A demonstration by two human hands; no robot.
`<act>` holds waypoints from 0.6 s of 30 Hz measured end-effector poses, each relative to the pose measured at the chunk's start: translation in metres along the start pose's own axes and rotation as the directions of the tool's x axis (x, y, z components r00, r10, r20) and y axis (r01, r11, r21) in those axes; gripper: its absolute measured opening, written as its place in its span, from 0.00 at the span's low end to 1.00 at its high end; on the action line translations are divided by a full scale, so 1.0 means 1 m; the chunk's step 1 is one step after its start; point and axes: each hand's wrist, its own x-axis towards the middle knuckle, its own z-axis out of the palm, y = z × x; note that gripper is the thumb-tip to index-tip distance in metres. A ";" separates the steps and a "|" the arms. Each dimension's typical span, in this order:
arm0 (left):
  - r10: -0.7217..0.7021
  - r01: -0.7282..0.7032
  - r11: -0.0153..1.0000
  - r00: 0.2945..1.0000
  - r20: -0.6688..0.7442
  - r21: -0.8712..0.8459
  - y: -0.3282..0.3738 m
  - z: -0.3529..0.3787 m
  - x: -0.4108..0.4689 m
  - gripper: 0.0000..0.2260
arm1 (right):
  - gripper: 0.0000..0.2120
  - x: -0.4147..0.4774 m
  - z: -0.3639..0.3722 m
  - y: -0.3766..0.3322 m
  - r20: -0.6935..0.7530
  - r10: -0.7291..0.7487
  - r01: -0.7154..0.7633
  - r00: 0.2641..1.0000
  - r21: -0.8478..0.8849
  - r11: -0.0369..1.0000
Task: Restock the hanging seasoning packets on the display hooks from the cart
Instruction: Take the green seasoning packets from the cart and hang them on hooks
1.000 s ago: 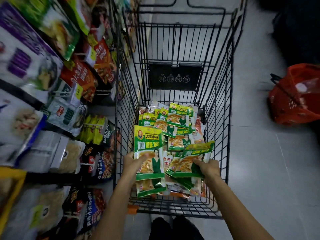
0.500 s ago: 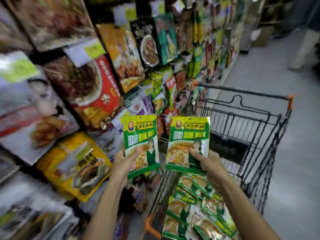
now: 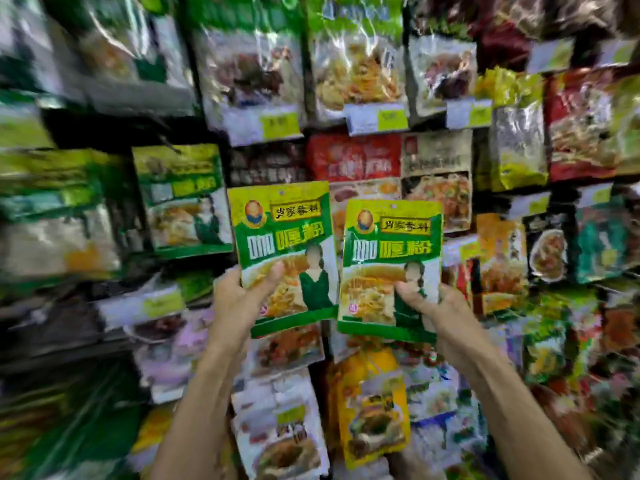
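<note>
**Two green curry-powder packets, in hand before the display**

Item 1: the left packet (image 3: 284, 237), green and yellow, printed front towards us. We hold it in the left hand (image 3: 235, 299), thumb laid across the lower front and fingers curled behind the lower left edge. Its long axis runs near vertical, header up, with the top leaning a little to the left.

Item 2: the right packet (image 3: 391, 258), same design, front towards us. The right hand (image 3: 440, 310) grips its lower right corner, thumb on the front. Its long axis is also near vertical, header up, and it sits slightly lower than item 1. The inner edges of the two lie just beside each other.

Both are raised in front of the display wall (image 3: 353, 157) of hanging packets. A blurred hanging packet (image 3: 183, 199) of similar green design is to the left of item 1. Price tags (image 3: 377, 117) hang in the row above.
</note>
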 end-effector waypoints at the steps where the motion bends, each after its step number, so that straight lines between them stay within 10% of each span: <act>1: 0.014 -0.013 1.000 0.999 -0.047 0.015 0.010 -0.020 0.006 0.12 | 0.19 0.006 0.019 -0.006 0.066 -0.037 0.036 0.997 0.021 0.999; 18: 0.176 -0.109 0.976 0.903 -0.392 0.187 0.073 -0.222 0.050 0.16 | 0.18 0.047 0.231 -0.064 0.407 -0.126 0.086 0.905 0.115 0.990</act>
